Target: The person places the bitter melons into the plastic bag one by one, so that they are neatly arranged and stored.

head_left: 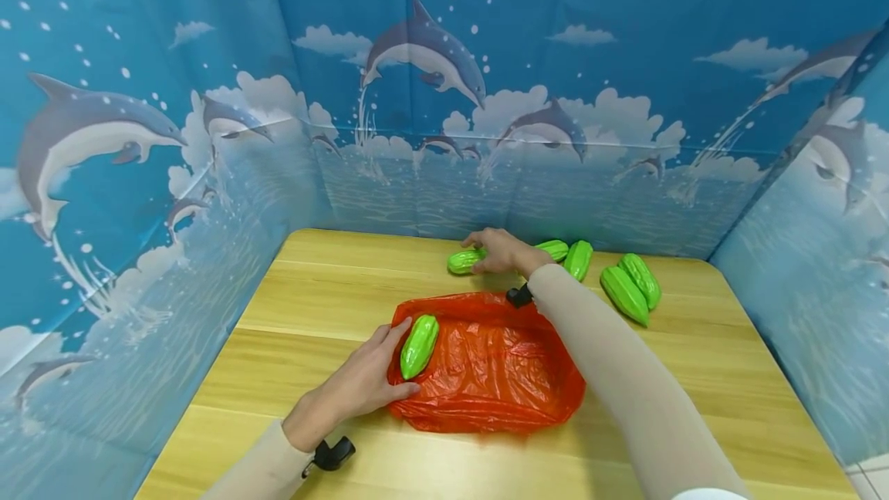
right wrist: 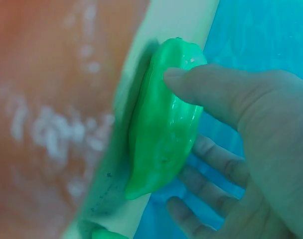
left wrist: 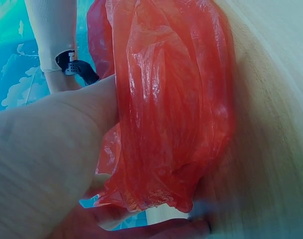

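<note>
A red plastic bag (head_left: 486,361) lies spread open on the wooden table. My left hand (head_left: 361,373) grips its left side, with the thumb over the rim; in the left wrist view the bag (left wrist: 166,99) hides part of that hand. Inside the bag, near those fingers, is one green bitter gourd (head_left: 420,347). Beyond the bag, my right hand (head_left: 503,249) is around another bitter gourd (head_left: 464,261) near the table's far edge. In the right wrist view its thumb rests on this gourd (right wrist: 164,119), with the fingers curving along the far side.
Two more gourds (head_left: 578,261) lie right of my right hand, partly behind the forearm. Another pair (head_left: 628,290) sits side by side farther right. A blue dolphin-print curtain (head_left: 444,176) borders the table (head_left: 312,276) at the back and both sides.
</note>
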Motion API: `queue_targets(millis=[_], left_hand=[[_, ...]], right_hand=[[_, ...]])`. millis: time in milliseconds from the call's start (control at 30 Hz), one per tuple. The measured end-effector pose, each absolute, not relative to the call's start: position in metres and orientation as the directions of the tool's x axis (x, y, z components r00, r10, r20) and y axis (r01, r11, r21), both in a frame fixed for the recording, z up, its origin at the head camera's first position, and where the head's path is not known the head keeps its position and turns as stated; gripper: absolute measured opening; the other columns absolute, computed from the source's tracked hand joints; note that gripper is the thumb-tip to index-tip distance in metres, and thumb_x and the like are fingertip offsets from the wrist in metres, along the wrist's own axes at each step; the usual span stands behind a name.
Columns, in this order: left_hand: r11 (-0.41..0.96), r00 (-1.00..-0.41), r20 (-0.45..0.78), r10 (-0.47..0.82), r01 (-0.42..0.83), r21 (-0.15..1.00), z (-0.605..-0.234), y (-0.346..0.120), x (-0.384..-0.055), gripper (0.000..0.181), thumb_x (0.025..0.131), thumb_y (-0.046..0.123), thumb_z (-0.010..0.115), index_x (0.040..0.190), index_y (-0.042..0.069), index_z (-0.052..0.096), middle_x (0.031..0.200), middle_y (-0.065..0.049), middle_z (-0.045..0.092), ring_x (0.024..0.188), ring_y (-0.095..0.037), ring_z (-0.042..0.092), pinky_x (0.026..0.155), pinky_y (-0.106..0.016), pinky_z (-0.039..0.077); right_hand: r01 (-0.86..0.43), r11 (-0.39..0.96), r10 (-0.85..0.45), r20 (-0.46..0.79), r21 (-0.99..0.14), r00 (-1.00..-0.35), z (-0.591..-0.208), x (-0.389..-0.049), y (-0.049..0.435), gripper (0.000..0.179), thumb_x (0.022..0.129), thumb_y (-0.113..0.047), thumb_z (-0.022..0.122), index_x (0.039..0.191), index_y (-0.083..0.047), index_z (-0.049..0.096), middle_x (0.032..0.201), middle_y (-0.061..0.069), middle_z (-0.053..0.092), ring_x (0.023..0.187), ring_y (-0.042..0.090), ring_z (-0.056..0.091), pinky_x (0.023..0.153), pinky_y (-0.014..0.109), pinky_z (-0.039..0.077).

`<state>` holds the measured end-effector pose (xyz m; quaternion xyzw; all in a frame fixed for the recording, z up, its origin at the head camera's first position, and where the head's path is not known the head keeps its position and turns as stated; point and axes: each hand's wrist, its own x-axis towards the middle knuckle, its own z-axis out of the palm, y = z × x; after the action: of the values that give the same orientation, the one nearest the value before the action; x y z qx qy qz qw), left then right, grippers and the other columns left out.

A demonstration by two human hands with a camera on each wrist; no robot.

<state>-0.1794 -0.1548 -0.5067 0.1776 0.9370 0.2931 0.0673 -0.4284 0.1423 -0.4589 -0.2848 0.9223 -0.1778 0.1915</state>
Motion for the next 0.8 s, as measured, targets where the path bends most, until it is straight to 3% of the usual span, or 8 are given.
queue_targets(millis=[267, 600, 800], left_hand=[[0.763, -0.928, -0.029, 0.372, 0.288, 0.579, -0.506, -0.154, -0.179, 0.113, 0.096, 0.035, 0.100, 0.183, 0.006, 0.035, 0.166, -0.028, 0.057, 0.138, -0.043, 0.072, 0.118, -0.063, 0.063], [0.759, -0.928, -0.014, 0.374, 0.297, 0.579, -0.507, -0.153, -0.178, 0.113, 0.096, 0.036, 0.100, 0.182, 0.004, 0.035, 0.172, -0.028, 0.054, 0.146, -0.046, 0.069, 0.121, -0.064, 0.060], [0.762, -0.928, -0.015, 0.372, 0.297, 0.576, -0.507, -0.153, -0.178, 0.113, 0.096, 0.035, 0.100, 0.183, 0.004, 0.035, 0.169, -0.028, 0.055, 0.142, -0.044, 0.070, 0.119, -0.063, 0.062]], right_hand=[[-0.477, 0.776, -0.602, -0.256, -0.414, -0.757, -0.469, -0.437, 0.148, 0.061, 0.111, -0.026, 0.083, 0.168, -0.014, 0.064, 0.164, 0.022, 0.067, 0.153, 0.042, 0.064, 0.128, 0.058, 0.056], [-0.444, 0.815, -0.556, -0.290, -0.372, -0.779, -0.459, -0.423, 0.142, 0.055, 0.114, -0.021, 0.079, 0.165, -0.009, 0.064, 0.163, 0.022, 0.068, 0.153, 0.042, 0.064, 0.126, 0.057, 0.057], [-0.427, 0.825, -0.542, -0.305, -0.369, -0.783, -0.457, -0.423, 0.142, 0.056, 0.114, -0.021, 0.078, 0.166, -0.009, 0.062, 0.164, 0.023, 0.066, 0.155, 0.042, 0.063, 0.127, 0.057, 0.057]])
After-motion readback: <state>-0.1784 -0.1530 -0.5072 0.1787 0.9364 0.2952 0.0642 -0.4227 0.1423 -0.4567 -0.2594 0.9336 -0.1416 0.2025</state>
